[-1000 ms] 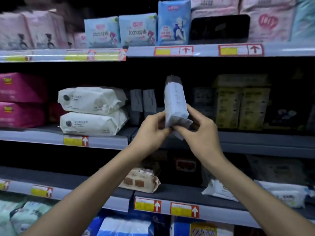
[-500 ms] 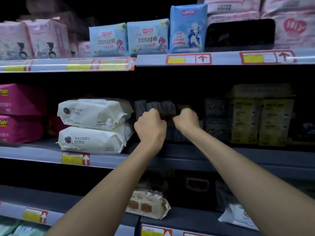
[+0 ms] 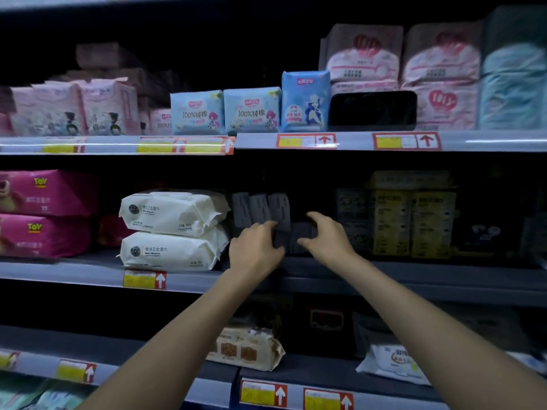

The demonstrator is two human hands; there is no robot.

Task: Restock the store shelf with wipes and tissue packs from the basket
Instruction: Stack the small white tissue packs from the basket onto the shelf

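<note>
Grey packs (image 3: 268, 208): I see a row of them standing upright on the middle shelf (image 3: 414, 281), set back in the dim bay, just right of the white wipes; more grey packs sit lower in front, between my two hands.
Left hand (image 3: 254, 251): reaching into the bay, fingers curled loosely with the tips touching the lower grey packs; nothing is pinched in it.
Right hand (image 3: 325, 236): beside the left, thumb and fingers spread apart in a C shape at the right edge of the same packs, clasping nothing that I can make out.
White wipes (image 3: 173, 230): two packs stacked flat, touching the grey row's left side.
Yellow boxes (image 3: 411, 216): upright, right of my hands, same shelf.
Pink packs (image 3: 44, 213): two stacked at the far left.
Blue packs (image 3: 251, 110): standing on the shelf above.
Lower shelf: a tan pack (image 3: 245, 347) lies under my left forearm.
</note>
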